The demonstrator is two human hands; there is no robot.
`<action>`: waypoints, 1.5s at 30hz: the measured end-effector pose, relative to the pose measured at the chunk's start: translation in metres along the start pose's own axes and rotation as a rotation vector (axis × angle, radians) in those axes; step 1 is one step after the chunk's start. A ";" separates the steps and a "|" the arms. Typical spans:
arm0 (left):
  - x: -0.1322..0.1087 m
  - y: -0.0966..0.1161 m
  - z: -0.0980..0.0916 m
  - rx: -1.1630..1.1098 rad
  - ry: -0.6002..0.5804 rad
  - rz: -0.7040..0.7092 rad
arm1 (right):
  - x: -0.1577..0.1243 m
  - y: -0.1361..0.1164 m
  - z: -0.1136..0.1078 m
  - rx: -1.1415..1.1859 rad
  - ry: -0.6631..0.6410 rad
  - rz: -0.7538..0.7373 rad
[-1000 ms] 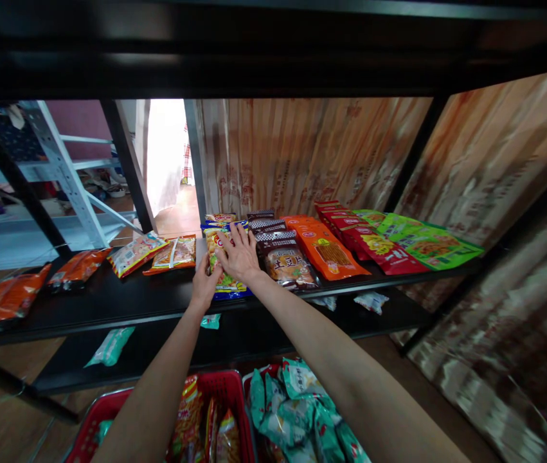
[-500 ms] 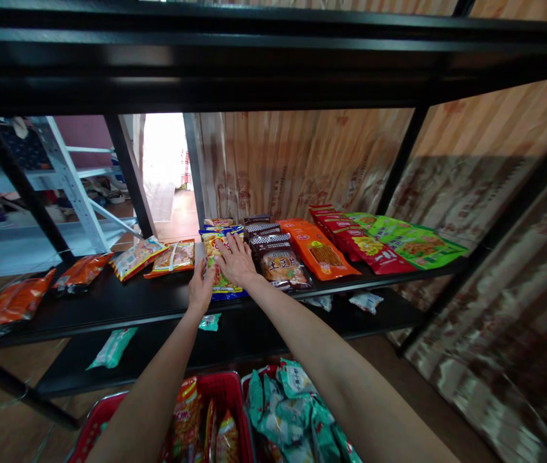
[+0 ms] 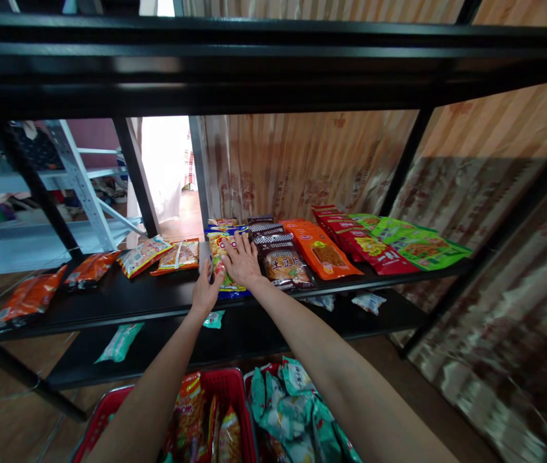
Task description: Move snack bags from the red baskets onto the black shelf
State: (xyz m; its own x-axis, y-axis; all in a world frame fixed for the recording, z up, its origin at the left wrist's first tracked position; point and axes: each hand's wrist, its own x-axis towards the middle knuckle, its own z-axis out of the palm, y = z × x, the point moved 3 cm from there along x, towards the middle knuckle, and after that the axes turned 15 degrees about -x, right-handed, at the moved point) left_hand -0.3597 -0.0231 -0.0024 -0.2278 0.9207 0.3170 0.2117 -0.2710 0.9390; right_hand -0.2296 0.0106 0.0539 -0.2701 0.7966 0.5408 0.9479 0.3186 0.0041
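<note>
A blue and yellow snack bag lies on the middle black shelf. My right hand rests flat on its front, fingers spread. At the bag's left edge is my left hand, fingers extended and thumb apart over the lower front; part of the bag is hidden under both hands. Just right of it is a row of brown potato chip bags. To the left lie an orange noodle-like snack packet and a white, red and yellow packet.
Orange bags, red bags and green bags fill the shelf's right side. Dark orange packets lie far left. Below stand a red basket of snacks and another holding teal packets. An upper shelf hangs overhead.
The view has shifted slightly, so the shelf's contents appear a little further right. My left thumb has come further over the bag's front; my right hand stays on the bag.
</note>
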 end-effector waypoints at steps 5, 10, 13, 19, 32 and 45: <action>-0.017 0.011 -0.003 0.152 -0.012 0.041 | -0.007 -0.002 -0.001 -0.003 0.012 0.003; -0.032 0.011 -0.005 0.281 -0.037 0.101 | -0.018 -0.001 -0.001 -0.023 0.007 -0.013; -0.035 0.006 -0.005 0.331 -0.062 0.118 | -0.024 0.000 -0.001 -0.032 -0.003 -0.044; -0.033 -0.003 -0.003 0.384 -0.082 0.174 | -0.027 -0.001 -0.001 -0.026 -0.038 -0.047; -0.036 0.005 -0.001 0.599 -0.106 0.104 | -0.001 -0.010 -0.002 -0.028 -0.066 -0.051; -0.037 0.005 0.000 0.684 -0.078 0.157 | -0.012 0.011 -0.010 0.045 0.052 -0.016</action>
State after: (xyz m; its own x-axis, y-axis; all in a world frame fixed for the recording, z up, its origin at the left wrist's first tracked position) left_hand -0.3503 -0.0586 -0.0098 -0.0821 0.9094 0.4079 0.7921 -0.1888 0.5804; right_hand -0.2138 -0.0009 0.0557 -0.2752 0.7638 0.5838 0.9346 0.3549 -0.0237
